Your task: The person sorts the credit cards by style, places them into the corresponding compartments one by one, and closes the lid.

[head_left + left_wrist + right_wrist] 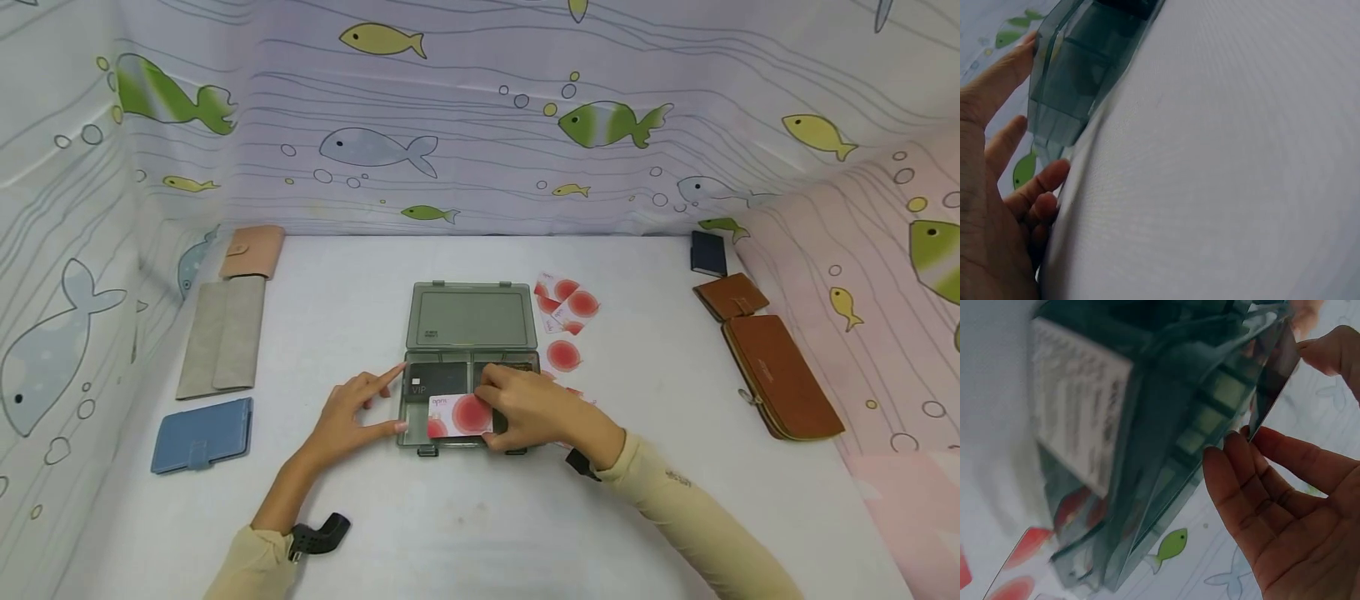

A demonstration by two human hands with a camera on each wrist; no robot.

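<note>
A translucent grey-green plastic box (pixel 472 317) lies with its lid folded back, and its base is split into compartments. A black card marked VIP (pixel 435 385) rests in the back left compartment; another dark card shows partly under my right hand. Over the front of the base, my right hand (pixel 528 404) pinches a white and red card (pixel 459 416) by its right end. In the right wrist view that card (pixel 1277 378) stands tilted between thumb and fingers. My left hand (pixel 351 417) touches the box's left side with extended thumb and forefinger.
Several red and white cards (pixel 576 310) lie right of the box, some partly behind my right hand. At the left are a pink wallet (pixel 252 250), a grey wallet (pixel 221 337) and a blue wallet (pixel 202 435). Brown wallets (pixel 780 375) and a navy one (pixel 708 252) sit at the right.
</note>
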